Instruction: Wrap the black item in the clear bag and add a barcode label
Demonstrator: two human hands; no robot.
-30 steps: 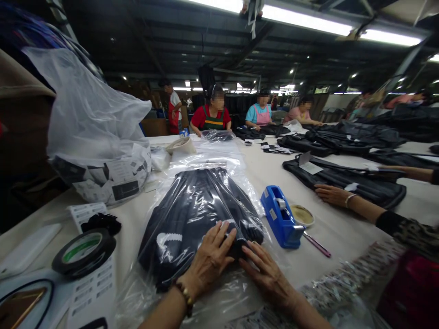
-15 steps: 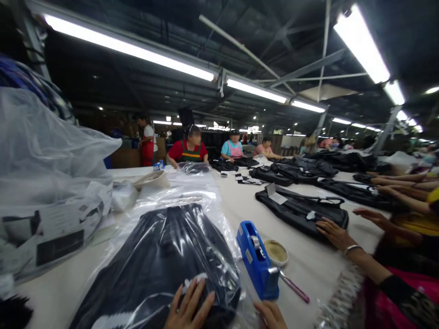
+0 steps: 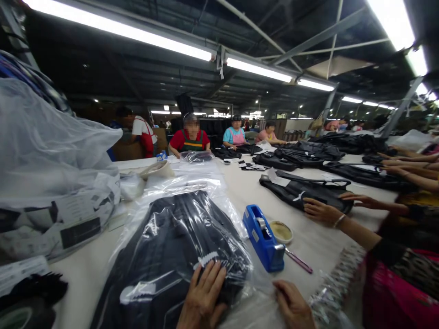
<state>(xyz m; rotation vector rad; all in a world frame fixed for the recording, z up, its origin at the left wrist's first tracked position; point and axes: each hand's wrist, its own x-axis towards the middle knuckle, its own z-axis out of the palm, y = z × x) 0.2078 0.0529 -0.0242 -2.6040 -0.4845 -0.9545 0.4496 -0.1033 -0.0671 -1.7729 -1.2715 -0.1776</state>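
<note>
Black item in clear plastic (image 3: 164,242): flat on table (image 3: 238,192), directly under left hand (image 3: 203,292), to the left of right hand (image 3: 293,304).
Left hand: palm down, fingers extended, grasping nothing.
Right hand: fingers bent at the plastic's edge; cannot tell whether pinching.
Blue tape dispenser (image 3: 262,237): beside the plastic; pale stickers (image 3: 255,236), unreadable.
Printed sheets (image 3: 80,232): inside translucent bag (image 3: 51,137); print too blurred to read.

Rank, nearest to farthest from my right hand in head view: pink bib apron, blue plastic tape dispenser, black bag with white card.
1. Blue tape dispenser, ahead-left of your right hand.
2. Black bag, farther ahead, rightward.
3. Pink apron, across the table.
</note>
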